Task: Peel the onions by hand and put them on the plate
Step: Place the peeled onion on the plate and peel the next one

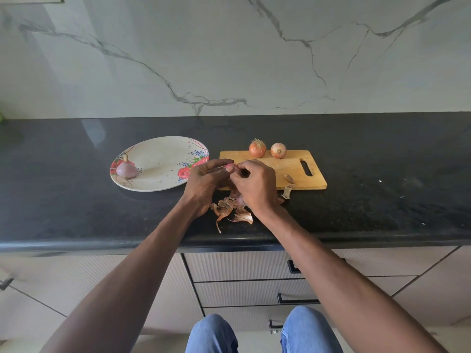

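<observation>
Over the near edge of the cutting board [293,166], both hands meet around one onion [230,167], only a pink sliver of it showing. Left hand [205,183] cups it with curled fingers; right hand [254,186] pinches at its top. Loose skins [230,208] lie on the dark desk [76,212] just beneath. One peeled onion [126,168] sits on the flowered plate [163,159] to the left; two unpeeled onions [267,149] wait on the board's far edge.
</observation>
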Motion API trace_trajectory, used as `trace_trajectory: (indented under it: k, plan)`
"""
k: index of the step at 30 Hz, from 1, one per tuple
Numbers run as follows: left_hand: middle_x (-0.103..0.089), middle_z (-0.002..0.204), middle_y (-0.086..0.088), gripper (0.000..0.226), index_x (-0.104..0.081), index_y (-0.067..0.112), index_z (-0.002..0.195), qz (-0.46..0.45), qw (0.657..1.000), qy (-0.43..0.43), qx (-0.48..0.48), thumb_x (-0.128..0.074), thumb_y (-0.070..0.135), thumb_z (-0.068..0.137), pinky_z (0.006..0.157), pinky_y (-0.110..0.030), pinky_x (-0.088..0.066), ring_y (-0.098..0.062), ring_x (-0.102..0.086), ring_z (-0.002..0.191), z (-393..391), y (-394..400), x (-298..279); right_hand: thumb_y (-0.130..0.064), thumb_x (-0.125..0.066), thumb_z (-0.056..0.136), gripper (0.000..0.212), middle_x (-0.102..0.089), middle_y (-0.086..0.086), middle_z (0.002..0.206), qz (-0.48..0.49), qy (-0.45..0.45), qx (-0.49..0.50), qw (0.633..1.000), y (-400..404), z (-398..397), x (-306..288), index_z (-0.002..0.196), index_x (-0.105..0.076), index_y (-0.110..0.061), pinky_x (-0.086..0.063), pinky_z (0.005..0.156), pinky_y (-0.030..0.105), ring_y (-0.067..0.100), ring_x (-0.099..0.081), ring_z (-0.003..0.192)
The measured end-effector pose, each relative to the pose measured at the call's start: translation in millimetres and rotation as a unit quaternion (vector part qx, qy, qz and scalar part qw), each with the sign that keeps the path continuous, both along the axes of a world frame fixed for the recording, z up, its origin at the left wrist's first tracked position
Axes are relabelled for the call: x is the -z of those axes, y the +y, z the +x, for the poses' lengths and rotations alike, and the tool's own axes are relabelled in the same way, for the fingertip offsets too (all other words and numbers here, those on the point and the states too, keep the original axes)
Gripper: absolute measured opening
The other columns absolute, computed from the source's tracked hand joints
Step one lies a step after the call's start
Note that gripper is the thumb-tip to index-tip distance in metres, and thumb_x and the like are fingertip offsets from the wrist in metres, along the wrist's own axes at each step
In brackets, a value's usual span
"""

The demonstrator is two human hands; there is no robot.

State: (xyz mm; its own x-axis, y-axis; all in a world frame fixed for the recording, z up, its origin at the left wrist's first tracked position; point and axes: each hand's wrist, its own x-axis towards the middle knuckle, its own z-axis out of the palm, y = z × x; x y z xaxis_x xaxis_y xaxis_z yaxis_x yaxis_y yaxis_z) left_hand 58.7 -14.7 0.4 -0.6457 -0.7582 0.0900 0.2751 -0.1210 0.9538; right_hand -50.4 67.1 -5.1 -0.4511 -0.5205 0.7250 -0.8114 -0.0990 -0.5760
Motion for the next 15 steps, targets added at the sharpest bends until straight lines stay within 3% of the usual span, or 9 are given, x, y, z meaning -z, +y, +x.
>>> trace_trajectory:
  k: [5, 10, 15]
  plan:
    - [-0.075, 0.094, -0.013, 0.013, -0.07, 0.002, 0.105, -0.02, 1.0, -0.013, -0.007, -0.068, 0.004, 0.092, 0.073, -0.032, -0.059, -0.023, -0.073, 0.083, 0.9, 2.4, -2.0, -0.017, -0.073, 0.085, 0.022, -0.069, 0.007, 0.069, 0.005, -0.011, 0.004, 1.0, -1.4, -1.4, 1.0, 0.07, -0.068, -0.001, -0.051, 0.05, 0.035, 0.019, -0.06, 0.059]
    - [-0.075, 0.097, -0.016, 0.012, -0.071, 0.003, 0.104, -0.041, 0.999, -0.018, -0.008, -0.067, 0.005, 0.093, 0.08, -0.036, -0.061, -0.026, -0.072, 0.086, 1.8, 4.9, -1.9, -0.016, -0.076, 0.084, 0.016, -0.069, 0.005, 0.069, 0.023, -0.044, 0.005, 0.999, -0.5, -3.5, 0.8, 0.075, -0.07, -0.004, -0.054, 0.05, 0.038, 0.019, -0.064, 0.057]
    - [-0.072, 0.103, -0.017, 0.013, -0.068, 0.004, 0.107, -0.027, 1.0, -0.012, 0.0, -0.063, 0.005, 0.095, 0.088, -0.045, -0.059, -0.028, -0.07, 0.093, 3.2, 6.0, -3.6, -0.01, -0.079, 0.081, 0.007, -0.071, 0.002, 0.073, -0.003, -0.137, -0.002, 0.991, 4.3, -4.0, -5.9, 0.08, -0.074, -0.004, -0.055, 0.058, 0.028, 0.013, -0.066, 0.064]
